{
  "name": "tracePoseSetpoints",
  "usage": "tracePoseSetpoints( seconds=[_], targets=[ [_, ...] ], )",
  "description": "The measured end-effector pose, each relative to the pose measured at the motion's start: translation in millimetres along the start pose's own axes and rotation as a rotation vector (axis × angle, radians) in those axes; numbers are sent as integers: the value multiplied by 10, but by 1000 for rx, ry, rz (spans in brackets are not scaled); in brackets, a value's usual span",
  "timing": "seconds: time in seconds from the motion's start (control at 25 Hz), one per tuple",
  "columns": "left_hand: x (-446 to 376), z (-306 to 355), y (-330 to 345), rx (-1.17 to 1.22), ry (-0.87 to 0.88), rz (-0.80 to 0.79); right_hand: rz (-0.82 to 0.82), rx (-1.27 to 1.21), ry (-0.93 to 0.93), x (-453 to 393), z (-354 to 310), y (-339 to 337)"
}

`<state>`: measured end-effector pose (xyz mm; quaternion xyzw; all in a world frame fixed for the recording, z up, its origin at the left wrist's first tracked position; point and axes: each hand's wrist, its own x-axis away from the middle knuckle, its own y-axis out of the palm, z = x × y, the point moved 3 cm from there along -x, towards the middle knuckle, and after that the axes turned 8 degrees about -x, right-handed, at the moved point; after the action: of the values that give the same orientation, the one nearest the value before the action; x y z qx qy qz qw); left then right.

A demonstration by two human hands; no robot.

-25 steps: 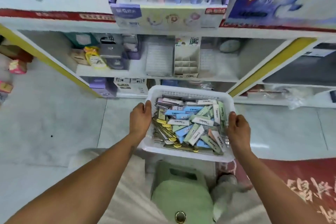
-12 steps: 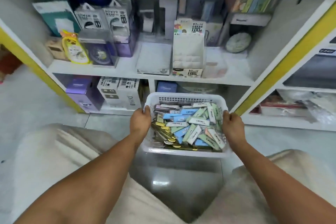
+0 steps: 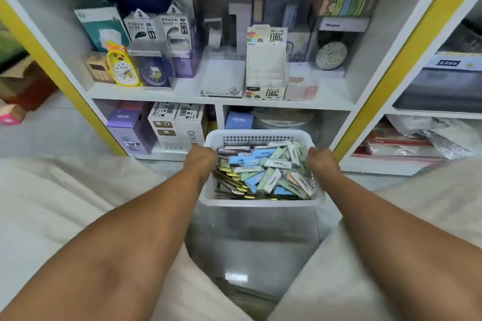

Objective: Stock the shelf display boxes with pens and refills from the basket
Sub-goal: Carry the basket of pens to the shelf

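Observation:
A white plastic basket [image 3: 260,202] sits low in front of the shelf, between my knees. It holds several small blue, green and white refill packs [image 3: 271,169] on the right and dark pens with yellow ends [image 3: 232,185] on the left. My left hand [image 3: 202,159] grips the basket's left rim and my right hand [image 3: 322,161] grips its right rim. An empty white display box [image 3: 266,70] with compartments stands on the middle shelf just above the basket.
The white shelf [image 3: 221,98] carries a yellow clock [image 3: 122,68], power bank packs [image 3: 161,31], a flat white box [image 3: 221,78] and a round clock [image 3: 331,55]. Boxes [image 3: 177,125] fill the bottom shelf behind the basket. Yellow uprights [image 3: 407,60] frame the bay. Grey tiled floor lies below.
The view dropped from standing height to a low crouch at the lower shelves. The basket came down with both hands still on its rims, and now sits close to the bottom shelf.

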<state>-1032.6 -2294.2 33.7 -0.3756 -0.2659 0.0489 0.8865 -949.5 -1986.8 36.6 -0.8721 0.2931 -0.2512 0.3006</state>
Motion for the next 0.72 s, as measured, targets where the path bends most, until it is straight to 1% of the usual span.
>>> tracePoseSetpoints(
  seconds=[0.08,0.24,0.52,0.72],
  targets=[
    [-95,1,122,-7,-13,-77,-8,24,31,-74,83,96],
    [-360,-146,474,5,-62,-221,-122,67,117,-306,443,460],
    [-724,-698,1122,33,-234,-332,-260,139,278,-641,1026,1121],
    [-869,-899,1422,-148,-228,-351,-288,218,365,-784,1305,1395]
  ],
)
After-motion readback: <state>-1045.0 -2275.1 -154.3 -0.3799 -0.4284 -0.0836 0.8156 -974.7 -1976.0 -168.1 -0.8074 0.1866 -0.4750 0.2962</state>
